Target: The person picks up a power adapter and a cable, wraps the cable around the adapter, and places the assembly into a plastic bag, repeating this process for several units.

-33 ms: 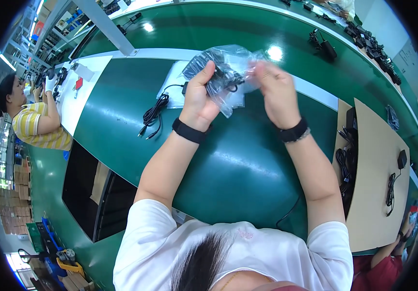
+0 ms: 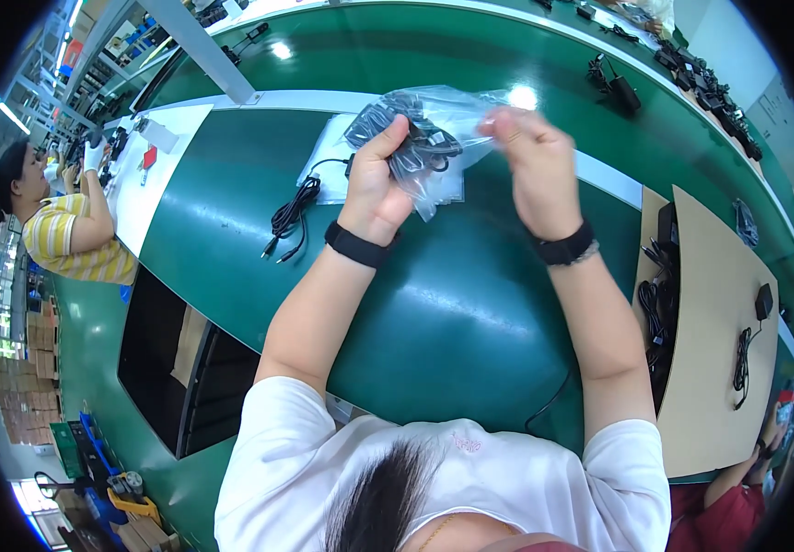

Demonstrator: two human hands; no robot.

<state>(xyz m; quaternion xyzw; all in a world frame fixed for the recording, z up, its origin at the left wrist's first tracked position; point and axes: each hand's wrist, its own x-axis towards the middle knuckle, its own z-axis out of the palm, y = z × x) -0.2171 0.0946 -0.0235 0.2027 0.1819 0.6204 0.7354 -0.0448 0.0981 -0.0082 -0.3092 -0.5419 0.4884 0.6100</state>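
Observation:
A clear plastic bag with a black power adapter and its coiled cable inside is held up over the green table. My left hand is closed around the bag's left side, thumb on top of the adapter. My right hand pinches the far right end of the bag between thumb and fingers, and the film stretches flat between the two hands. Beneath lies a stack of flat clear bags. To its left, another black adapter cable lies bundled on the table.
At the right stands an opened cardboard box with black cables in it and an adapter on its flap. A black bin is at the left table edge. A co-worker in a striped shirt works at the far left; across the back runs a green bench.
My right hand has shifted a little to the right, drawing the bag's end out flatter. My left hand stays nearly where it was.

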